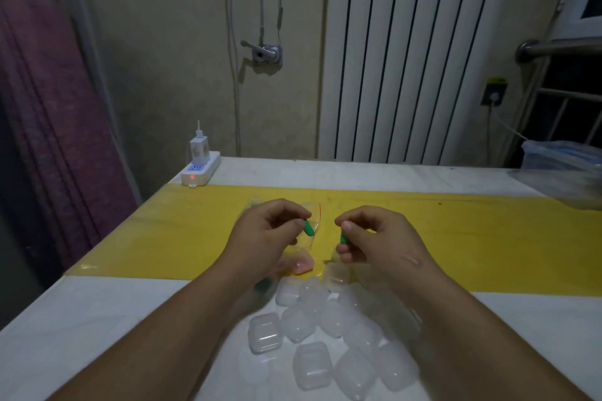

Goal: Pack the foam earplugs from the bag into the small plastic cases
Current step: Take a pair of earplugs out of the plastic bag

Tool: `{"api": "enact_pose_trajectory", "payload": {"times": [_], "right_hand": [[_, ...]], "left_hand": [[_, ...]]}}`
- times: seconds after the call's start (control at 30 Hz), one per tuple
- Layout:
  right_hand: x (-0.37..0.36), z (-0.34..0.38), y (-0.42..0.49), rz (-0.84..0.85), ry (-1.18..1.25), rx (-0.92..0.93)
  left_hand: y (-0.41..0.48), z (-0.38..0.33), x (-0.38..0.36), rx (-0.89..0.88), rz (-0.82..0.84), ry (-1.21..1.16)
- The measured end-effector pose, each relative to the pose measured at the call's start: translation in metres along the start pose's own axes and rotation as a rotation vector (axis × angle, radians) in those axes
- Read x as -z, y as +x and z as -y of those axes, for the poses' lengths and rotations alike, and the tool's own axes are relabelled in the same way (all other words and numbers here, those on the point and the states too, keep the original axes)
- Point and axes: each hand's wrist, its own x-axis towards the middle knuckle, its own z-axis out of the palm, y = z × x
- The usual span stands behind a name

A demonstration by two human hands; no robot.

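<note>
Here, left hand [267, 233] and right hand [379, 238] each pinch one green earplug [308, 228].

The white bench [97, 319] carries a yellow strip [488, 238] across its middle, clear cases [312, 319] at six o'clock and a power strip [202, 169] at ten.

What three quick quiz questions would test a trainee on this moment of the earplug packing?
1. True or false: the left hand and the right hand each pinch one green earplug.
2. Where do the clear cases mostly lie? A) inside the bag B) on the white table, nearer the person than the hands C) stacked on the radiator
3. Fill in: the power strip sits at the table's far ___ corner.
Key: 1 true; 2 B; 3 left.
</note>
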Motion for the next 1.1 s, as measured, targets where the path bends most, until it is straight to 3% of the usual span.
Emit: {"api": "enact_pose_trajectory", "payload": {"times": [0.13,0.33,0.67,1.1], "right_hand": [[-0.002,-0.005,-0.001,-0.062,-0.148,0.088],[-0.009,-0.005,-0.003,-0.004,-0.032,0.007],[-0.017,-0.007,-0.004,0.057,0.045,0.094],[-0.018,-0.011,-0.002,0.006,0.082,0.086]], "left_hand": [[-0.001,0.002,0.001,0.012,0.004,-0.028],[-0.002,0.002,0.004,0.033,0.017,-0.08],[-0.007,-0.005,0.002,0.042,0.077,-0.009],[-0.007,-0.011,0.008,0.092,0.149,0.013]]}}
